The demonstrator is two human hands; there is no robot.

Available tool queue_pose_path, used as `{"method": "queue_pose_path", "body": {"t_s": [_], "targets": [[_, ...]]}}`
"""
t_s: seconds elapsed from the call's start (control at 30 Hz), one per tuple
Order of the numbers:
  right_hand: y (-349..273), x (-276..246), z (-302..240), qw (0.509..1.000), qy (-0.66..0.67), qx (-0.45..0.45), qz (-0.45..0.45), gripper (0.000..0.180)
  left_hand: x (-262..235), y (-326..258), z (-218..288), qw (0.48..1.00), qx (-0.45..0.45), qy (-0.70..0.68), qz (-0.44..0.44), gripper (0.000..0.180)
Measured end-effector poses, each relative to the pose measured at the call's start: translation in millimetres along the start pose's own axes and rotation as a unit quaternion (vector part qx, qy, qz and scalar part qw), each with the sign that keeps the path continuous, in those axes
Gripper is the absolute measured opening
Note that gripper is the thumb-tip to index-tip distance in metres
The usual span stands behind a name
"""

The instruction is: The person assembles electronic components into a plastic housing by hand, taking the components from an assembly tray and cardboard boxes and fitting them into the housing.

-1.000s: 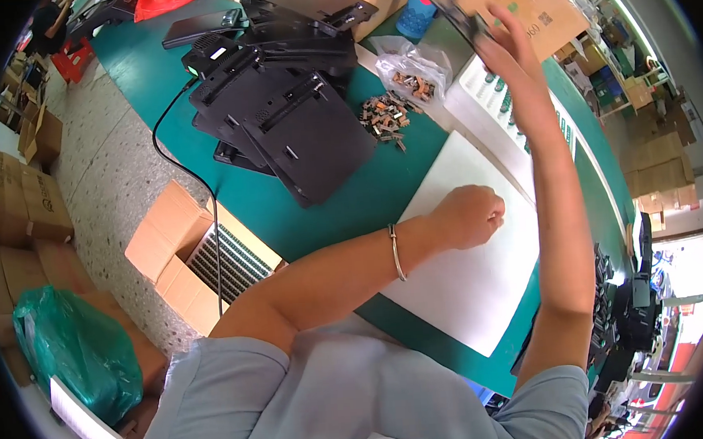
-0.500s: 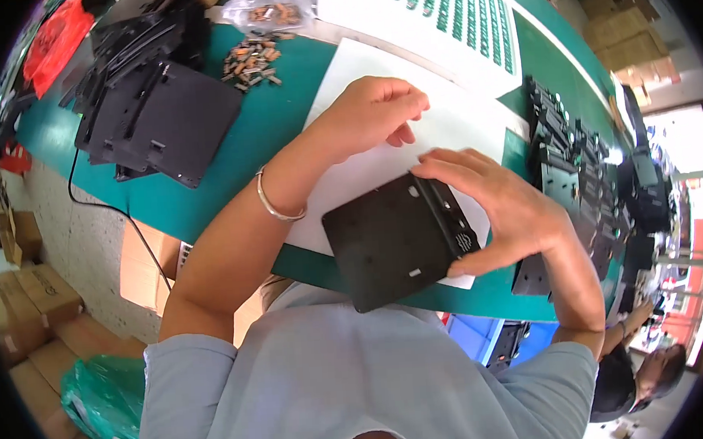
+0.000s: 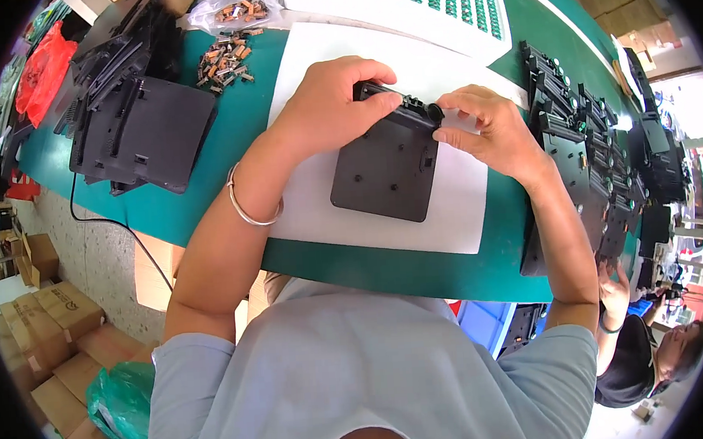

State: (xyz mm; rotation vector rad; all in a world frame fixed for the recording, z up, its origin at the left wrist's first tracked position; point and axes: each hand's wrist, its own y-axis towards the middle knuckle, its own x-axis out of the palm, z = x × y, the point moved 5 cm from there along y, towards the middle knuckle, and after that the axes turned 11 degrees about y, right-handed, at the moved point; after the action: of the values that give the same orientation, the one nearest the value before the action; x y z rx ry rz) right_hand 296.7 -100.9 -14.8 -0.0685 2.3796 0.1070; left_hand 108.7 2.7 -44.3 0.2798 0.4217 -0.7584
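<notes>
A square black plastic plate (image 3: 385,173) with a raised ridge along its far edge is over the white sheet (image 3: 457,229) in front of me. My left hand (image 3: 332,100) grips that ridge at its left end, thumb on the near side and fingers over the far side. My right hand (image 3: 495,130) is at the ridge's right end, with thumb and fingers closed around a small round black end piece (image 3: 435,114). Whether that piece is loose or joined to the plate I cannot tell. Small fittings show along the ridge between my hands.
Black plates (image 3: 165,130) are stacked at left, near a pile of small brown-and-silver parts (image 3: 225,62) and a clear bag (image 3: 234,9). A white panel of green circuit boards (image 3: 403,15) lies at the back. Assembled black units (image 3: 564,142) line the right; a co-worker (image 3: 633,355) is beyond.
The black plate has moved away from my body and been turned, so another face shows and its ridge points away. My left hand has taken hold of the ridge; my right hand has shifted its grip.
</notes>
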Motion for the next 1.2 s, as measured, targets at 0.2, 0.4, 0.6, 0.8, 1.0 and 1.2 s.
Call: {"method": "queue_pose_path", "body": {"t_s": [0.2, 0.4, 0.6, 0.8, 1.0, 1.2], "targets": [[1, 3, 1, 1.000, -0.007, 0.005, 0.001, 0.031, -3, -8, 12, 0.956, 0.146, 0.248, 0.065, 0.031], [-2, 5, -2, 0.999, -0.030, -0.005, 0.013, 0.035, 4, -8, 9, 0.938, 0.152, 0.311, 0.020, 0.034], [-3, 4, -3, 1.000, -0.009, 0.005, -0.005, 0.033, -2, -7, 6, 0.947, 0.144, 0.288, 0.017, 0.028], [-5, 8, -4, 0.999, -0.039, -0.020, -0.006, 0.035, -3, -8, 5, 0.947, 0.149, 0.284, -0.007, 0.027], [-8, 9, -4, 0.999, -0.051, -0.020, 0.000, 0.040, -5, -9, 8, 0.946, 0.154, 0.286, -0.024, 0.025], [-6, 9, 0, 0.999, -0.042, -0.020, 0.007, 0.039, -4, -8, 9, 0.944, 0.178, 0.278, -0.005, 0.018]]}}
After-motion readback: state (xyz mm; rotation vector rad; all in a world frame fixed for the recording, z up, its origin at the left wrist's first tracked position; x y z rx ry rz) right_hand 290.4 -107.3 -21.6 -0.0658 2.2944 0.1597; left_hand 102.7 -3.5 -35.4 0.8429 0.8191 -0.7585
